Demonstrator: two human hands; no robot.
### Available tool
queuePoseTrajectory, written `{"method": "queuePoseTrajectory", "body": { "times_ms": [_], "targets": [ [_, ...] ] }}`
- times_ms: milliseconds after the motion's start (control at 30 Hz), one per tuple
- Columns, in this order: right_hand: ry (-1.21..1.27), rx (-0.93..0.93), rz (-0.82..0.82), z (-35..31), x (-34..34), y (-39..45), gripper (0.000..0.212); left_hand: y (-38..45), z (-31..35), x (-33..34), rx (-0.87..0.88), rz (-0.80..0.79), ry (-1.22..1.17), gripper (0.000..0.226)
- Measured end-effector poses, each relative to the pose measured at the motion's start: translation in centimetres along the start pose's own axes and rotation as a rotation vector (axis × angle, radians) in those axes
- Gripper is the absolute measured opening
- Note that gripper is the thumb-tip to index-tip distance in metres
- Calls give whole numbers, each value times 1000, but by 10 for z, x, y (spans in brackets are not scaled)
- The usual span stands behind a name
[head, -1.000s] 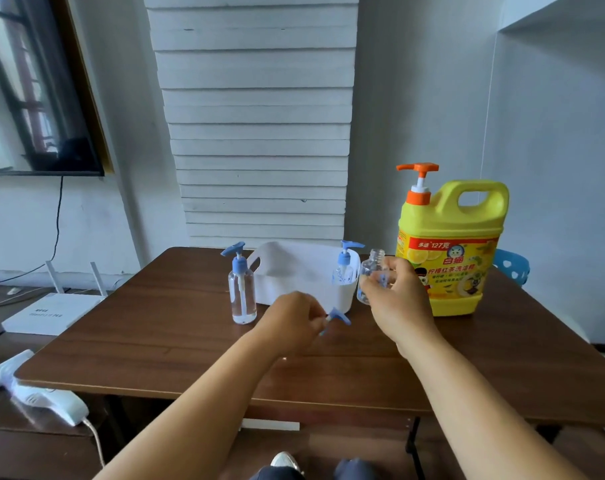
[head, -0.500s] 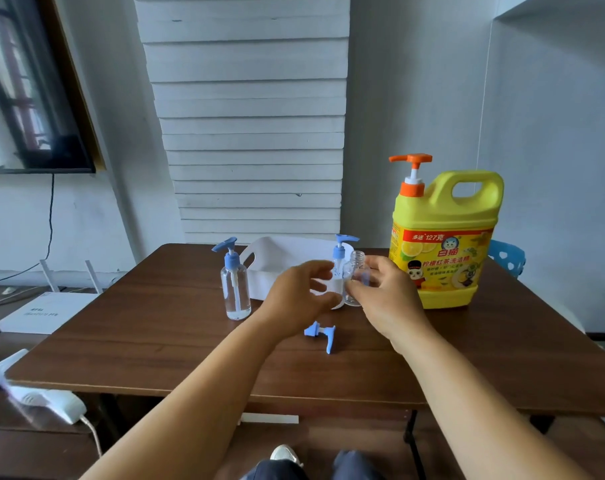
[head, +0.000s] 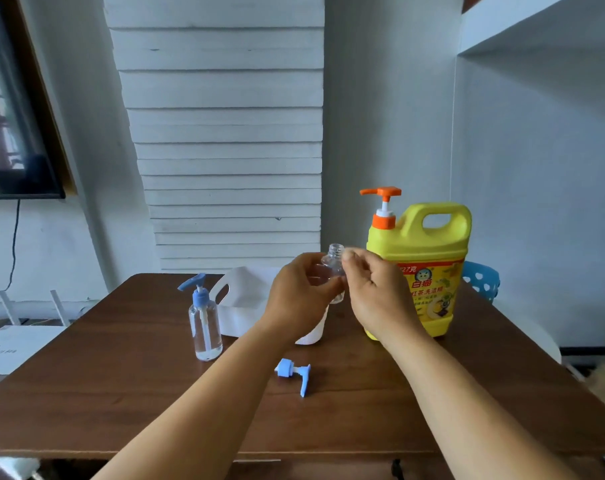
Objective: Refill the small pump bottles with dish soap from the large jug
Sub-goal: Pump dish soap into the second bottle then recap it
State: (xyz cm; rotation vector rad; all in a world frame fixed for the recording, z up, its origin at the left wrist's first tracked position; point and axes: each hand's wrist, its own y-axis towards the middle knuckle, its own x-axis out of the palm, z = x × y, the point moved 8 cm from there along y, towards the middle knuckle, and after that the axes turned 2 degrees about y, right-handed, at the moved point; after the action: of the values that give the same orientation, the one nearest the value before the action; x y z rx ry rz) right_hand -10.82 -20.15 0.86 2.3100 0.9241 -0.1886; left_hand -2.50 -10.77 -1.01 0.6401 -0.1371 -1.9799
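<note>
The open small bottle (head: 335, 271), cap removed, is held above the surface (head: 121, 375) between both hands, just left of the yellow dish soap jug (head: 422, 268). The left hand (head: 299, 292) has its grip clamped on the bottle body; the right hand (head: 377, 292) has its fingers closed on the bottle's other side. The detached blue pump head (head: 294, 373) lies on the surface nearer the person. A second, capped pump bottle (head: 204, 323) stands left of the white basket (head: 245, 299).

Recommended: keep the bottle upright, centre its neck under the orange jug spout (head: 380, 192), and pump slowly to avoid overflow.
</note>
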Motion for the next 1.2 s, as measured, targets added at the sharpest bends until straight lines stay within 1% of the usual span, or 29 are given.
{"method": "queuePoseTrajectory", "body": {
  "times_ms": [33,100,167,300,367,433,533,733,900,1033,1200],
  "targets": [
    [-22,-49,37,-6,-6,8,30,4,5,2,-7,-5,-35,28],
    [-71,-146,120,-18,-20,26,26,15,15,8,1,-2,-68,35],
    [-114,-220,196,-27,-34,42,23,27,24,12,29,10,-82,30],
    [-215,-303,299,-40,-57,69,22,50,34,14,50,40,-85,29],
    [-301,-313,306,-43,-62,81,24,58,36,12,51,60,-50,34],
    [-368,-297,268,-40,-62,94,26,67,37,12,45,72,-19,38],
    [-409,-239,181,-35,-58,109,26,74,38,12,51,73,28,36],
    [-465,-182,99,-37,-57,118,26,82,50,10,157,49,148,27],
    [-464,-99,14,-39,-64,121,25,86,61,10,252,35,250,25],
    [-467,-55,-76,-40,-68,123,19,87,64,10,271,24,291,29],
    [-441,-23,-164,-43,-68,127,14,87,67,10,287,24,321,29]
  ]
}}
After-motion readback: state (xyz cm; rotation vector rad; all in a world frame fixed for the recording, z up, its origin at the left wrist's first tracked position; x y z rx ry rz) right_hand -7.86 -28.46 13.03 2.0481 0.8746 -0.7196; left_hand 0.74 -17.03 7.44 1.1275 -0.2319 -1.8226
